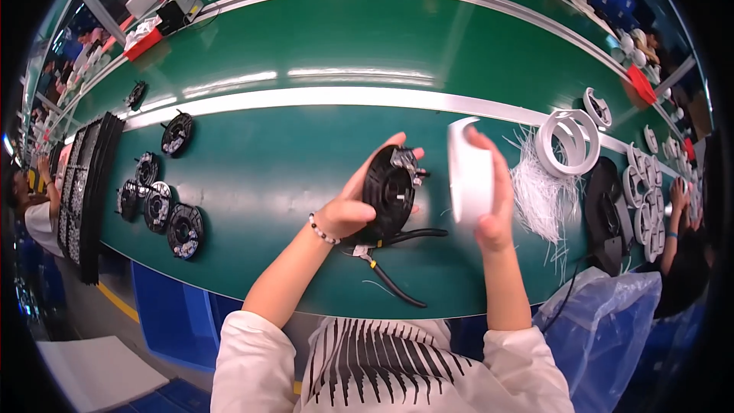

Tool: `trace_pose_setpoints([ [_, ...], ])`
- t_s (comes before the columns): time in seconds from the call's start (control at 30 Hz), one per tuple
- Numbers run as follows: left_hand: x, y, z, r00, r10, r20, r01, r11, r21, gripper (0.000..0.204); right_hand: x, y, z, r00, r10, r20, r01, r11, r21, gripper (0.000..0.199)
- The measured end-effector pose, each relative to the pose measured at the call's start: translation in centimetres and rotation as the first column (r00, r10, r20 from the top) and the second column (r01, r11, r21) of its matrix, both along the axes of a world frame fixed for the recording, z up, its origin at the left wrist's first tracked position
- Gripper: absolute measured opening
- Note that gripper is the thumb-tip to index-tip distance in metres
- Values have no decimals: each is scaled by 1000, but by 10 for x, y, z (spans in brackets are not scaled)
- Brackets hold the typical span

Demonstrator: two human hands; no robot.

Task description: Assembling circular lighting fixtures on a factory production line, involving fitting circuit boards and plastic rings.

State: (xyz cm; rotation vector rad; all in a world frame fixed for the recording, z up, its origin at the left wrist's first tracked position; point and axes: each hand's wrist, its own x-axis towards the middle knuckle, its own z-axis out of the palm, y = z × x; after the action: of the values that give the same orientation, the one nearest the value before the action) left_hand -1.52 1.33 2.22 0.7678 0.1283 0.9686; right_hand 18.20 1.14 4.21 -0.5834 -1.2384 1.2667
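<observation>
Hands first: our left hand (348, 210) clamps a black disc-shaped part (388, 193) by its rim, thumb under and fingers curled over the top edge, holding it upright above the green belt (306, 160); our right hand (493, 206) grips a white ring-shaped cover (468, 172) edge-on, fingers wrapped around its outer wall, just right of the disc and not touching it. We judge the disc to be rigid moulded plastic, light enough for one hand, with a small grey metal-looking fitting at its upper edge that seems the delicate spot, so the rim is the safe hold. The white cover looks smooth, thin-walled and a little slippery, best pinched across its wall as it is now. Just below the disc, black-handled pliers (390, 260) lie on the belt. To the right of the disc lies a loose tuft of thin white strands (539, 191), then larger white rings (569, 141) and a stack of black parts (608, 214). Well to the left of the disc, several finished black discs (164, 210) lie flat beside a dark ribbed tray (88, 191).
</observation>
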Motion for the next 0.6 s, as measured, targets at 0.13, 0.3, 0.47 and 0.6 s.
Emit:
trace_pose_setpoints([
  [0.13, 4, -4, 4, 996, 15, 86, -3, 991, -136, 96, -10, -8, 13, 998, 7, -57, -10, 999, -50, 104],
  [0.3, 18, -17, -5, 966, 189, -175, -234, 926, -295, 60, -26, -16, -9, 764, -256, 593, 52, 940, 338, 99],
  [0.47, 17, -12, -9, 987, 154, -36, -154, 886, -436, 60, -31, -24, -2, 715, -271, 644, 52, 940, 338, 98],
  [0.6, 15, -10, -5, 982, 190, -15, -170, 843, -510, 51, -32, -28, -4, 650, -327, 686, 43, 917, 397, 96],
])
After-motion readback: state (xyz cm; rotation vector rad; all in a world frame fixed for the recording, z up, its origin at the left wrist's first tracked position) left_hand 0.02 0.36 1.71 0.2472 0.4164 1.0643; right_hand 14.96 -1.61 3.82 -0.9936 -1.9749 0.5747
